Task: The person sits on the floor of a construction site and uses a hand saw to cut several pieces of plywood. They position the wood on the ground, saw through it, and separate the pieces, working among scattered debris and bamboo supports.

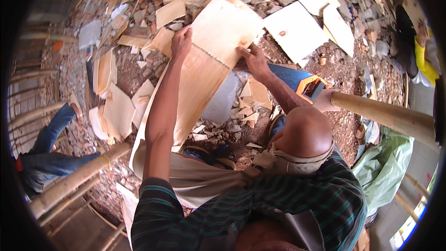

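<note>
A pale plywood piece [225, 21] with a jagged lower edge lies against a long wooden board [197, 83], which slopes down toward my left leg. Whether the two are joined along that ragged line, I cannot tell. My left hand [182, 42] has its fingers closed on the left edge of the plywood piece. At the lower right corner, my right hand [255, 59] pinches the same piece, thumb on top. Beyond my right wrist rests a handsaw [290, 78] with a blue blade and an orange and black handle, partly hidden by my forearm.
Plywood offcuts [297, 30] and broken brick rubble [139, 69] surround me. A bamboo pole [376, 111] runs at right, another [83, 179] at lower left. Green sheeting [385, 158] lies at right. One person's jeans [51, 158] show at left, another's yellow sleeve [426, 62] at right.
</note>
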The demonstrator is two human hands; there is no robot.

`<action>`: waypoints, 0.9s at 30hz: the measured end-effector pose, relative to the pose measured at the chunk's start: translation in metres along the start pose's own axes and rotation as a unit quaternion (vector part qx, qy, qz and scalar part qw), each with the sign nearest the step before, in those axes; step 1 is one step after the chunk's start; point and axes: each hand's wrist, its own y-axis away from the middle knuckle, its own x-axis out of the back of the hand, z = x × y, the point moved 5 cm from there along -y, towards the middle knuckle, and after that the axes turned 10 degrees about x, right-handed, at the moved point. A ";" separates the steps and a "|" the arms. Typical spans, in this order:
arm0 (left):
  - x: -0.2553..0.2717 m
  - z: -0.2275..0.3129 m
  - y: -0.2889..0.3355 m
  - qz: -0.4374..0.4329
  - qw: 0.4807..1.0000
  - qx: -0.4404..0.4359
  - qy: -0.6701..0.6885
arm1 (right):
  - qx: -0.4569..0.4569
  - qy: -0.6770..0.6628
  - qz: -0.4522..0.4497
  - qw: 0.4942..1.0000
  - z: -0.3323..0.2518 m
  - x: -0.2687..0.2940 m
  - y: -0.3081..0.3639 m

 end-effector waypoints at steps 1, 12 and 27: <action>0.001 0.001 0.000 0.003 1.000 -0.003 0.002 | -0.020 -0.034 -0.013 0.999 -0.002 -0.002 0.001; -0.001 0.010 0.009 0.009 0.998 0.032 -0.051 | -0.004 -0.042 -0.098 0.994 -0.019 -0.009 0.008; 0.001 0.002 -0.002 -0.012 0.999 0.030 0.027 | 0.033 -0.035 -0.051 0.998 -0.010 -0.008 0.003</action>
